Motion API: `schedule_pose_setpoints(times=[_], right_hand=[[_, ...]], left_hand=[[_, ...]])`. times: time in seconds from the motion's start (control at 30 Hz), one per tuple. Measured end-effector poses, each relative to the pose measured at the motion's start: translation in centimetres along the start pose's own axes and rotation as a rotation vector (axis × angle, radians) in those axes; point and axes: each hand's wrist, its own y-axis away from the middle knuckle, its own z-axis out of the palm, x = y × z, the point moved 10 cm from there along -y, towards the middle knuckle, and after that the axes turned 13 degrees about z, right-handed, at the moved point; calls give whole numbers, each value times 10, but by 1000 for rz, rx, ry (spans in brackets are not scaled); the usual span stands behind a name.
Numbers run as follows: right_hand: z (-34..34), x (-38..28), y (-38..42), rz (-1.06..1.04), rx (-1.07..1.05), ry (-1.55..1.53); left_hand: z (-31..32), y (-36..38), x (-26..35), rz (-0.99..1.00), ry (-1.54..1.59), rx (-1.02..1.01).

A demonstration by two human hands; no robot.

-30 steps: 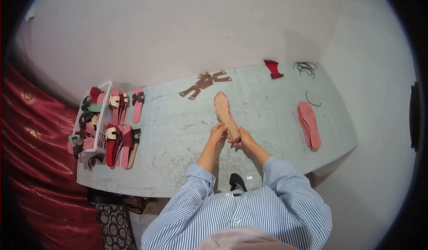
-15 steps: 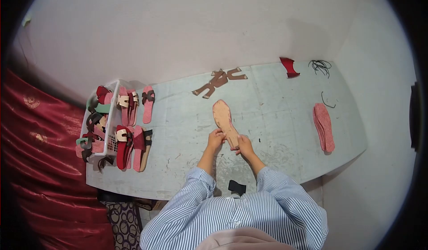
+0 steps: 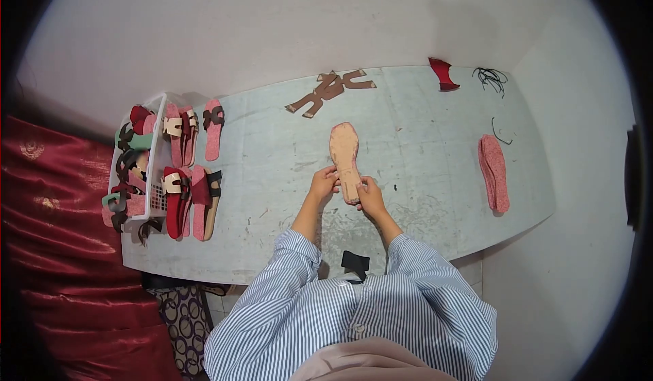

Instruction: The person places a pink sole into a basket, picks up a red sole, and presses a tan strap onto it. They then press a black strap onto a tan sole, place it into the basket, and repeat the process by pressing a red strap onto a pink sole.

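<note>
A tan sandal sole [image 3: 345, 151] with pink edges is held over the middle of the table, toe end pointing away from me. My left hand [image 3: 324, 182] grips its left edge near the heel, fingers curled under it. On the other side, my right hand [image 3: 369, 195] pinches the heel end between thumb and fingers. Just in front of my body lies a black strap piece [image 3: 355, 263]. Beyond the toe end are several brown strap pieces [image 3: 331, 89] in a loose cluster.
At the left stands a white basket [image 3: 158, 151] full of sandals, with finished sandals [image 3: 178, 201] beside it. Pink soles [image 3: 494, 174] are stacked at the right. A red strap piece [image 3: 443, 74] and black cords [image 3: 490, 80] lie at the back right of the table [image 3: 422, 143].
The sole has turned a little more upright, its toe end swinging right in my hands. My view has tilted down, so the table sits higher in the frame.
</note>
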Motion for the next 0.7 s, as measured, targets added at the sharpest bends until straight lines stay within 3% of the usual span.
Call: schedule_pose_setpoints(times=[0.3,0.33,0.4,0.47,0.53,0.57,0.7], right_hand=[[3,16,-5,1,-18,8],[2,11,-3,-52,25,140],[4,-3,-1,-122,76,272],[1,-28,18,-103,247,650],[3,-43,22,-90,284,775],[3,-45,21,-66,317,895],[-3,-56,11,-114,396,863]], left_hand=[[-14,16,17,39,-262,112],[-18,16,20,51,-265,108],[-35,10,42,153,-712,163],[-48,0,63,239,-864,224],[-60,-6,101,315,-1130,340],[-66,-12,113,306,-1142,369],[-83,-43,145,347,-1194,399]])
